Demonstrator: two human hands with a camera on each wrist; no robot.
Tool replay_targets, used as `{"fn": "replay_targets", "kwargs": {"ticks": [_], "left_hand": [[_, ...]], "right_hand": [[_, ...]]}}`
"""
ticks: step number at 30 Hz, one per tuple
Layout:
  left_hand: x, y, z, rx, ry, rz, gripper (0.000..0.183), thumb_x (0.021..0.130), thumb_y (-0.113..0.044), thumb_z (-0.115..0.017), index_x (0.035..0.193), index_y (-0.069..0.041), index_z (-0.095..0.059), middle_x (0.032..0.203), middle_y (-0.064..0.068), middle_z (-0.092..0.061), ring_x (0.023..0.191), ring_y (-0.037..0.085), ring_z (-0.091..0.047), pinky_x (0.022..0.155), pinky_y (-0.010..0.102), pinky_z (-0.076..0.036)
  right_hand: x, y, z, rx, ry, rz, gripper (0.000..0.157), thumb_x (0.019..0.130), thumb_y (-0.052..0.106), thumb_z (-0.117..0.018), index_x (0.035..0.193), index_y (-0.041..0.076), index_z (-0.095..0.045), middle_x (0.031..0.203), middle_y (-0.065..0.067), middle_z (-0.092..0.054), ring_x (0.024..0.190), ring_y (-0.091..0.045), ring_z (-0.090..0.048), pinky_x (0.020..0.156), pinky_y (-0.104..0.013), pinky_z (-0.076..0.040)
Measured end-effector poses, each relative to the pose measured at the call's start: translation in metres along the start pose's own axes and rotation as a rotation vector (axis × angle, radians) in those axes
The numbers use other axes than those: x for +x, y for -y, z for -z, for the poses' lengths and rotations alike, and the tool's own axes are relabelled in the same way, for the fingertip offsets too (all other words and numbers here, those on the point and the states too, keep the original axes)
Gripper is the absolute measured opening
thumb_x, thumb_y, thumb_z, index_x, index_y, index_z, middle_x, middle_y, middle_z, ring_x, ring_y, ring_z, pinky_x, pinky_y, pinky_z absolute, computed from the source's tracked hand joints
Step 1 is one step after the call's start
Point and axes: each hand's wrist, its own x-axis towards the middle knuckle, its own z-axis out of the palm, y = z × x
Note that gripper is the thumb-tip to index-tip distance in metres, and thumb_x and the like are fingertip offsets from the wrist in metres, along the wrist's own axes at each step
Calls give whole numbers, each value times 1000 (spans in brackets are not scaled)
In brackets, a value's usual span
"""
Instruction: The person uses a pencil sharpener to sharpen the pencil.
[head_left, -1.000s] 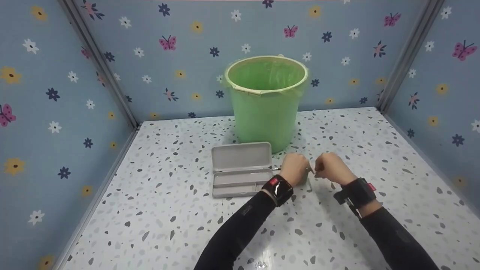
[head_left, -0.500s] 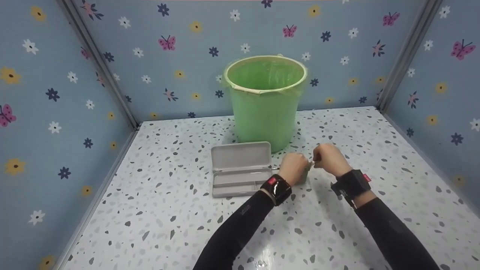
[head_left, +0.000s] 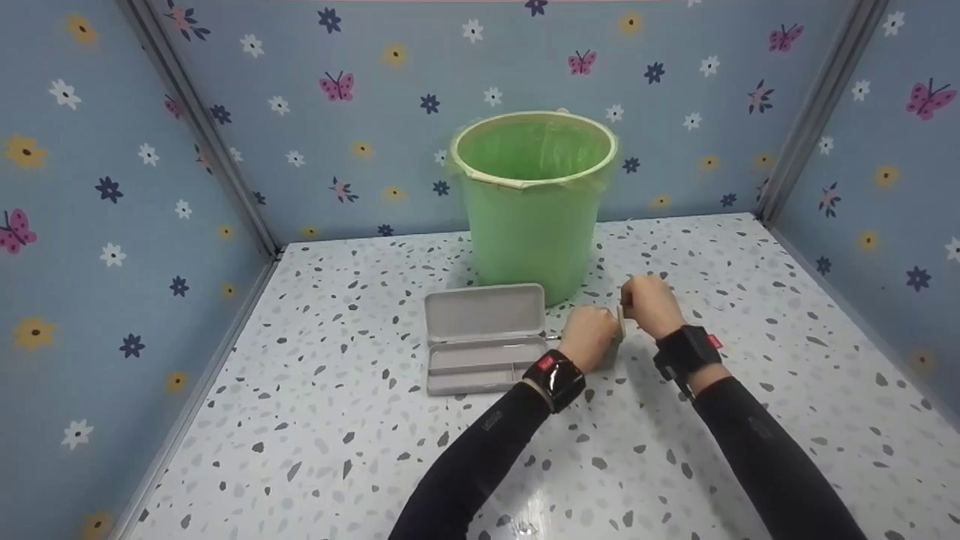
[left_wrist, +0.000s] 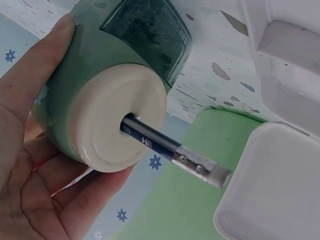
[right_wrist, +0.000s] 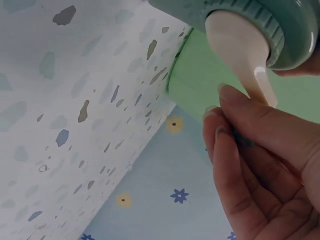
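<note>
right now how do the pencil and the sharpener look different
Shape: the pencil is slim and straight, while the sharpener is bulky and rounded.
Colour: the pencil is dark with a silvery band, while the sharpener is green with a cream face.
Hold: the left hand grips the sharpener, while the pencil sits in the sharpener's hole with no finger on its visible part.
Shared: both have a pale end, the pencil's eraser and the sharpener's face.

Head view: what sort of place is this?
Probably a small staged work booth rather than an ordinary room: flower-and-butterfly panels on three sides, grey metal corner posts, and a speckled white work surface between them.
</note>
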Motion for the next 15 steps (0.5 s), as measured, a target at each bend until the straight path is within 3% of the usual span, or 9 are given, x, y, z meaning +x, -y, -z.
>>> {"fn": "replay_targets", "kwargs": {"ticks": [15], "left_hand": [[2, 2, 0, -85, 37, -23, 15, 77, -12, -67, 76, -24, -75, 77, -8, -73, 67, 11, -67, 61, 26, -54]], "right_hand": [[4, -7, -8, 43, 19, -42, 11, 76, -14, -66, 74, -4, -70, 74, -17, -69, 65, -25, -58, 63, -39, -52]]}}
